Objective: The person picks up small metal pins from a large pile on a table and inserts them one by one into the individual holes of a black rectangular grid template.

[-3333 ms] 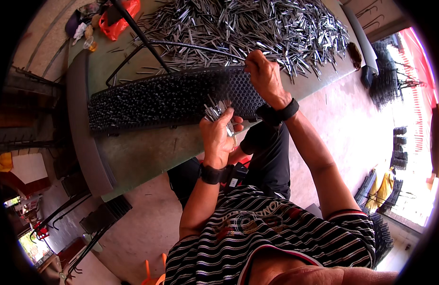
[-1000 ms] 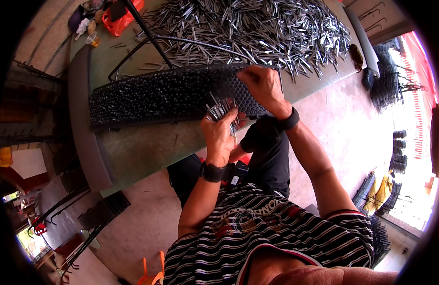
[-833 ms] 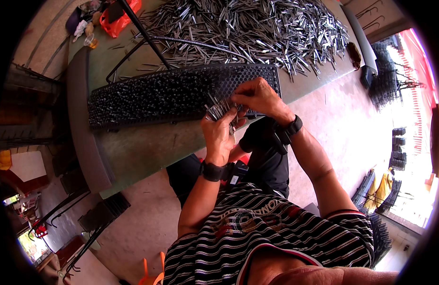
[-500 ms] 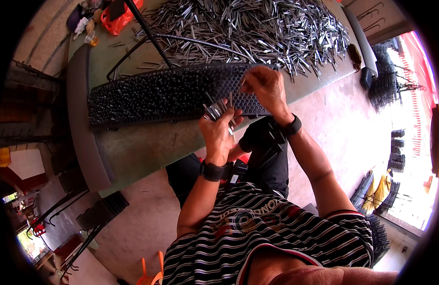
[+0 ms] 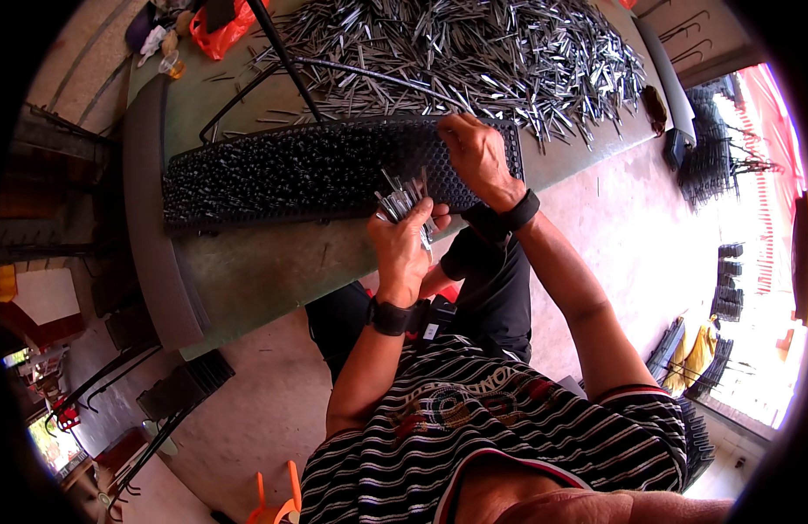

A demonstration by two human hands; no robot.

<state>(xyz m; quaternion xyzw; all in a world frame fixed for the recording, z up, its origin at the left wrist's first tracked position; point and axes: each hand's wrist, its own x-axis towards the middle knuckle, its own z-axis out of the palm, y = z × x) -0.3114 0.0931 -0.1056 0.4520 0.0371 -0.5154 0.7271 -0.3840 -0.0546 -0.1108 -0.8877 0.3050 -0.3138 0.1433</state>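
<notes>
Nearest is the person's striped shirt (image 5: 500, 410), with both forearms reaching forward from it. The left hand (image 5: 400, 240) is the nearer of the two, its grip curled closed around a bundle of metal strips (image 5: 400, 201), thumb laid across the near end. The strips fan out beyond the thumb, most of them with the long axis pointing away and a little to the left; one at the right side stands out on its own, pointing almost straight away from the body.

The bundle sits at the near edge of a long black honeycomb tray (image 5: 448, 179), roughly where its two parts meet. To the left of the bundle the tray is thick with pale specks that look like the ends of strips; to the right its round holes show bare. The tray's long axis runs left to right, the right end slightly farther off.

The right hand (image 5: 478, 157) is farther out, over that bare part, close to the far rim. The bundle thus lies nearward and to the left of the right grip, only a little way apart from it. The right fingers are bent downward; whether their tips press together or pinch a strip, I cannot tell.

The tray rests on a greenish table (image 5: 255, 288). Beyond it a thin black metal frame (image 5: 286, 65) stands at the left, and a large heap of loose strips (image 5: 474, 57) spreads in every direction.
</notes>
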